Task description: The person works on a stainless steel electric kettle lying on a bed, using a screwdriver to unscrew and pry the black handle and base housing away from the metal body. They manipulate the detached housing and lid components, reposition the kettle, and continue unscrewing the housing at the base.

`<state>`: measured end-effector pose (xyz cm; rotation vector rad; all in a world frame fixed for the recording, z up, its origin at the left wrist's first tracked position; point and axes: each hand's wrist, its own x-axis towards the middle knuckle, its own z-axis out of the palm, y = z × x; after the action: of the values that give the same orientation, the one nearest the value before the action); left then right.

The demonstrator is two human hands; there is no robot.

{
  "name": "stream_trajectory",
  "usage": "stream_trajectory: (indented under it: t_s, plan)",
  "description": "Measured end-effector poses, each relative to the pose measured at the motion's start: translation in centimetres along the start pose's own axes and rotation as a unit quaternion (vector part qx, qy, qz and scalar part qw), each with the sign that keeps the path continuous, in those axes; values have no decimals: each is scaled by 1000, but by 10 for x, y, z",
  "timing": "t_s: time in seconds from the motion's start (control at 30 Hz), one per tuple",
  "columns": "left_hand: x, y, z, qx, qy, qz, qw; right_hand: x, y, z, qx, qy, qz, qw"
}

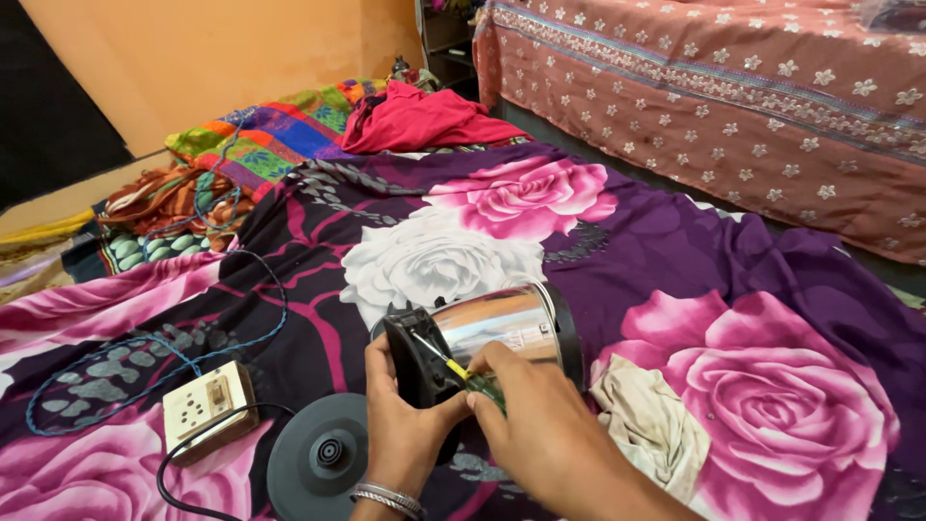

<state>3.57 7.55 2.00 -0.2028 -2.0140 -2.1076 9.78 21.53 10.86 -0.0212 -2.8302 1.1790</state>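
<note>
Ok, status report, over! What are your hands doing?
Left hand steadies tipped steel kettle. Right hand holds screwdriver at its black underside. Rag beside, nothing blocking.

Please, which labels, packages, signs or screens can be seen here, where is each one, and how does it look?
Label: a small pale rectangular sticker on the shiny steel side of the kettle, which lies tipped over on the flowered bedsheet, just above the right hand. Its print is too small to tell.
No packages, signs or screens are in view.

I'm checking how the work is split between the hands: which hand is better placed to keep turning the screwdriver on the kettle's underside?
Probably the right hand: it holds the screwdriver against the steel kettle, while the left hand steadies the black base end.
</note>
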Motion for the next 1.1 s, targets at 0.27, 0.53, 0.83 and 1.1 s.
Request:
stream_trajectory:
  t_s: [0.27, 0.53, 0.83, 1.1]
  plan:
    - [-2, 0, 0, 28, -12, -17, 999, -3, 2, 6, -171, 68, -37, 982]
    - [3, 1, 3, -20, 5, -16, 1000, -3, 7, 15, -147, 94, -63, 983]
    - [1, 6, 3, -7, 14, -28, 999, 0, 3, 7, -35, 28, 28, 999]
    - [1, 4, 3, -30, 16, -37, 999, 18, 30, 20, 341, -97, 201, 913]
